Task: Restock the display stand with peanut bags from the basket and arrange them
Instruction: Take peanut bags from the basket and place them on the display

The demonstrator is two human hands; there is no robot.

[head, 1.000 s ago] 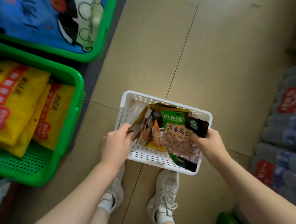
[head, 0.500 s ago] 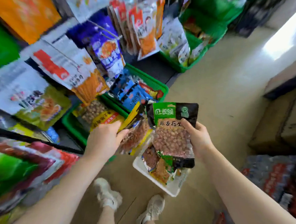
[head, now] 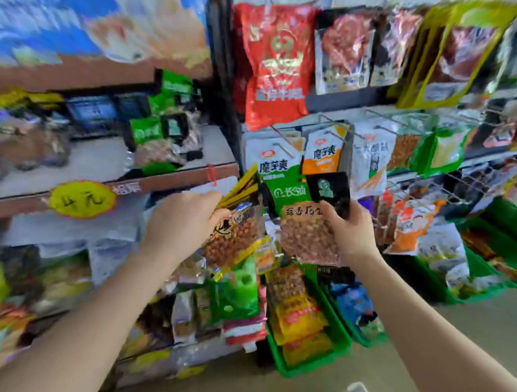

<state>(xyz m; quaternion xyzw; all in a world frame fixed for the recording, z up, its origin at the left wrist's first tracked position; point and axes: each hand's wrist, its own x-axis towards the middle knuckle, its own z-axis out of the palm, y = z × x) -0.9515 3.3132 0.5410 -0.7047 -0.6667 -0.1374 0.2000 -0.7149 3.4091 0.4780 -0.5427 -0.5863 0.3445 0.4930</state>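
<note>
Peanut bags clenched in both hands, yellow-trimmed stack in left hand (head: 181,227), green-and-black clear-windowed bag (head: 305,220) in right hand (head: 353,232); next, place on brown-edged shelf (head: 106,165)

The shelf (head: 105,162) carries a peanut bag (head: 158,141). Below and right of the shelf, the left hand (head: 181,227) holds 1 bundle of bags (head: 235,227); right of that, the right hand (head: 353,232) holds another bag (head: 306,223). A floor bin (head: 319,357) sits beneath them.

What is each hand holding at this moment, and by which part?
The left hand grips a bunch of yellow-edged peanut bags by their upper left side. The right hand holds a green-and-black peanut bag by its right edge.
</note>
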